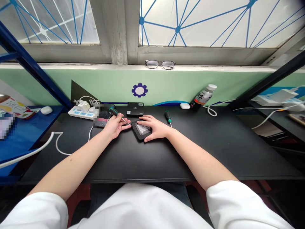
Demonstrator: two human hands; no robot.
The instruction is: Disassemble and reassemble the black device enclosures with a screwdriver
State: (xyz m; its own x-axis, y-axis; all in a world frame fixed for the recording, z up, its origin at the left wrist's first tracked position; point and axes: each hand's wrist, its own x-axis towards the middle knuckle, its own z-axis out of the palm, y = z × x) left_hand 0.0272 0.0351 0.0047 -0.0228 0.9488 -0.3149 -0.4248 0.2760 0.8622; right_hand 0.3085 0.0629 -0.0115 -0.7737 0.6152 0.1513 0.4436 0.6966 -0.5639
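Head view: flat, square-edged black case (140, 135) with pale label (143, 128) being steadied on smooth black table (152, 162), roughly mid-width. Right grip (156, 127) being spread wide over case, thumb near edge, fingers across top. Screwdriver (113, 111), slim metal shaft, being held loosely in half-open left grip (116, 128); tip contact at case corner not being made clear. Case being judged stiff, light, probably plastic, likely slippery on table; hold best being taken at opposite edges. Second green-and-black screwdriver (168, 116) being partly hidden by right wrist (170, 133).
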